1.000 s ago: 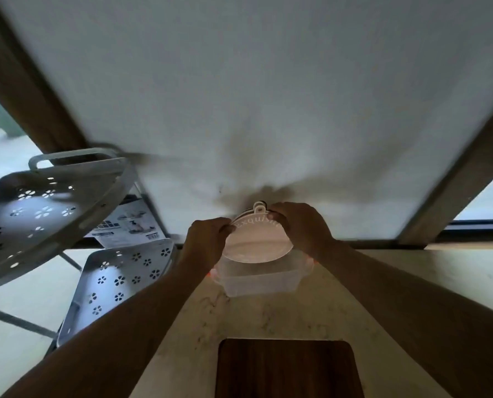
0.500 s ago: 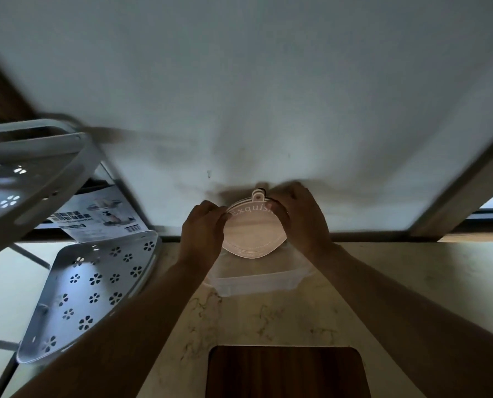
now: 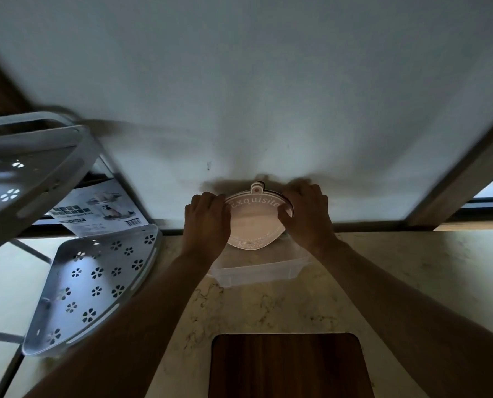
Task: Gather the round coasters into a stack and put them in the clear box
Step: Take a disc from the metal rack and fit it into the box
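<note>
left hand (image 3: pixel 206 222): arm reached forward, fingers curled onto the left edge of the stack of round pinkish coasters (image 3: pixel 255 221), gripping it.
right hand (image 3: pixel 307 215): arm reached forward, fingers clamped on the stack's right edge, thumb on the top face.
coasters: tilted, face toward camera, held above the far end of the clear plastic rectangular box (image 3: pixel 258 271); small round tab at the top; dark edge behind the top disc.
writing: "Exquisite" arched across the top coaster; smaller lines below unreadable.
box: on the pale marbled stone table (image 3: pixel 406 268), by the wall.
other: dark wooden board (image 3: pixel 287 366) nearer; grey perforated corner shelf tray (image 3: pixel 93 285) with flower-shaped holes at left; barcoded printed leaflet (image 3: pixel 95 211) behind it.
</note>
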Demonstrator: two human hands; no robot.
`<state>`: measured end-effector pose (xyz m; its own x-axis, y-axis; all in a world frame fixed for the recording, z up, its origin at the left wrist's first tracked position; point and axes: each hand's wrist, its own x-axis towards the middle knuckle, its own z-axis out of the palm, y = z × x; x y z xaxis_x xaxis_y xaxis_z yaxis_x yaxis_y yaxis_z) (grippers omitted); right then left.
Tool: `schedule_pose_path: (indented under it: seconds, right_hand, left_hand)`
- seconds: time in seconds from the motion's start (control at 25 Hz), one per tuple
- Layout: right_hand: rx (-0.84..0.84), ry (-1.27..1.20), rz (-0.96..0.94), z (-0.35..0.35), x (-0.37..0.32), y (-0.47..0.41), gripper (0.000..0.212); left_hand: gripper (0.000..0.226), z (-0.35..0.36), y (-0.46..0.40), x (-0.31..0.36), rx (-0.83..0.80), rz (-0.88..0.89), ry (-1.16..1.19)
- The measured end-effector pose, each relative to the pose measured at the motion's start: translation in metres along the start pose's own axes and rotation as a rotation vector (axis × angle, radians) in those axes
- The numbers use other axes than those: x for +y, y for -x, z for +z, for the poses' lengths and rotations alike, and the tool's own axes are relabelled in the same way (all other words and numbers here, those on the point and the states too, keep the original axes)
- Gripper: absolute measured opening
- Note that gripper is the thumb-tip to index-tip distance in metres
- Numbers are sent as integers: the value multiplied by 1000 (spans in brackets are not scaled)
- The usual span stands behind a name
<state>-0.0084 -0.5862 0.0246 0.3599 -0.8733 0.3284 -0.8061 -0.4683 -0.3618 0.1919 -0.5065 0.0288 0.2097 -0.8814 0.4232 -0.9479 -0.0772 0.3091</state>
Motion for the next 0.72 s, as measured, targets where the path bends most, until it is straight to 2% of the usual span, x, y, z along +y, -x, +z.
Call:
schedule_pose_path:
  seconds: [0.24, 0.44, 0.72]
  right_hand:
    - [-14, -47, 12, -1, -2, 1, 29]
    - [-28, -47, 9, -3, -2, 0, 26]
    - [-4, -46, -66, -15, -8, -6, 23]
  left_hand:
    - [31, 4, 0, -7, -86, -10, 26]
    - [23, 6, -3, -12, -92, -55, 90]
    - [17, -7, -7, -19, -106, 14, 124]
